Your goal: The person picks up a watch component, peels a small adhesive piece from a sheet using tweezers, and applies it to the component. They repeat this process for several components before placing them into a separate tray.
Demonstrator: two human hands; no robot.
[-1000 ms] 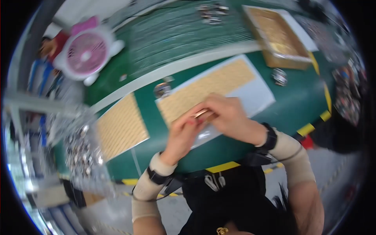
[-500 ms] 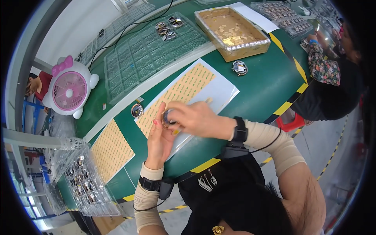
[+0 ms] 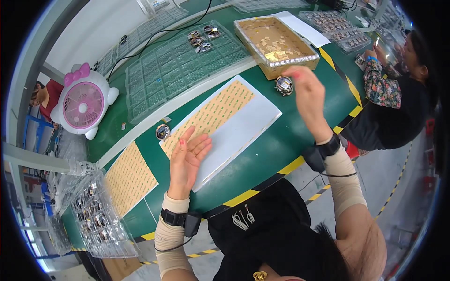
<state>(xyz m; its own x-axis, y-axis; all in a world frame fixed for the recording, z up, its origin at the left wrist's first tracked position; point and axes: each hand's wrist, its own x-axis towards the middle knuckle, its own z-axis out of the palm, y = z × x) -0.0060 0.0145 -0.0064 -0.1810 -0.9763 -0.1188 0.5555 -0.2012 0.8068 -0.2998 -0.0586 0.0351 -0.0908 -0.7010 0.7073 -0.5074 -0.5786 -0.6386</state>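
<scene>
Right hand [image 3: 310, 93] has moved beside one round module [image 3: 284, 86].

Before cardboard box [image 3: 290, 68]: contact of right hand [image 3: 310, 93] with round part [image 3: 284, 86] unclear | behind box: clear tray [image 3: 268, 5] cut off by upper edge | front-left of box: white sheet [image 3: 241, 129] partly hidden by left hand [image 3: 186, 161]

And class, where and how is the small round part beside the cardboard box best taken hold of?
Probably pinch the small round part by opposite edges, thumb against finger, coming from above and the person's right, where the right hand is close by. Its circular outline offers edges to pinch, components show on its face, and the cardboard box stands just beyond it.
</scene>
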